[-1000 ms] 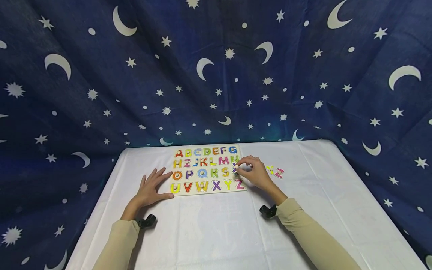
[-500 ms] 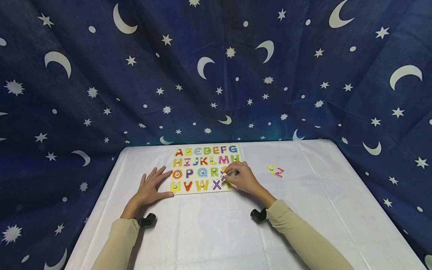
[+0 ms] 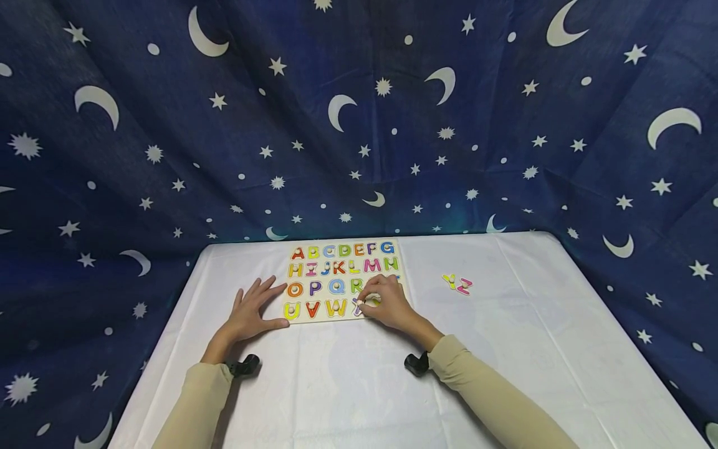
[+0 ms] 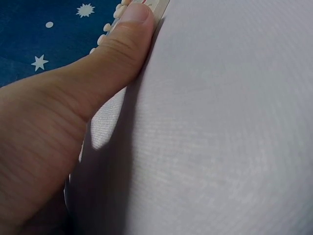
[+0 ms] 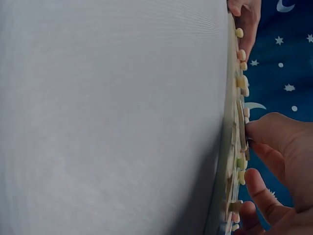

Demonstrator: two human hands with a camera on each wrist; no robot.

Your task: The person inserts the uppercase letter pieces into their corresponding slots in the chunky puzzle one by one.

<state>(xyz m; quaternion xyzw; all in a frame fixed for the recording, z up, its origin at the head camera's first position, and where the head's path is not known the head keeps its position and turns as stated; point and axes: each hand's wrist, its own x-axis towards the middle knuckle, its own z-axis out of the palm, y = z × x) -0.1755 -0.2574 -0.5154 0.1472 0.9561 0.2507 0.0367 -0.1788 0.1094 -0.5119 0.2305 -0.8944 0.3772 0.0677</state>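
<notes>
A wooden alphabet puzzle board (image 3: 323, 299) with colourful knobbed letters lies on the table. My right hand (image 3: 389, 304) pinches the knob of a purple letter X puzzle piece (image 3: 356, 306) between thumb and fingers, at the X place in the bottom row. In the right wrist view the piece's thin edge (image 5: 241, 125) shows at the board, tilted or flat I cannot tell. My left hand (image 3: 250, 312) has its fingers spread, with thumb and fingertips touching the board's left edge. In the left wrist view, the thumb (image 4: 117, 49) lies along the board's near corner.
A yellow letter Y piece (image 3: 449, 282) and a pink letter Z piece (image 3: 464, 286) lie on the white tablecloth (image 3: 359, 380) right of the board. Behind the table hangs a dark blue curtain (image 3: 314, 187) with moons and stars.
My right hand has carried the X piece left and nearer, from the board's right side to the X place in the bottom row. The left hand has stayed put.
</notes>
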